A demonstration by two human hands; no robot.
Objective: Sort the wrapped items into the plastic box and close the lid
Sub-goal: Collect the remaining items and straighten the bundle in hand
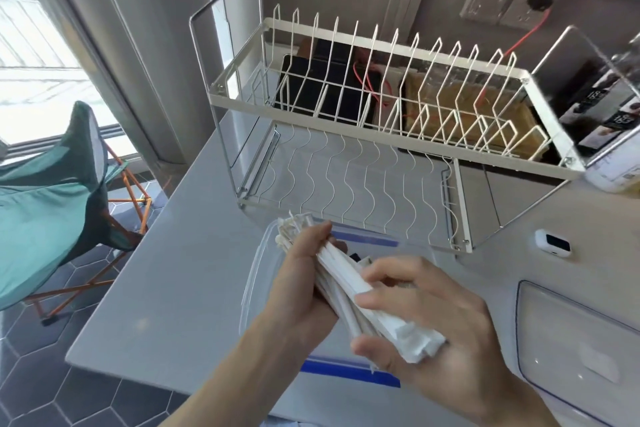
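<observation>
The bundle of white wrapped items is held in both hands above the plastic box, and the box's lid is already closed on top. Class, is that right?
Not quite. The head view shows the lid lying on the counter to the right of the plastic box, which is open. The rest holds: left hand and right hand both grip the bundle of wrapped items above the box.

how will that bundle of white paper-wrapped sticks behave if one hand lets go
The bundle looks light and fairly stiff lengthwise. Its loose, uneven ends suggest it could fan out or shed pieces with only the left hand gripping. The right hand steadies the lower end above the plastic box.
</observation>
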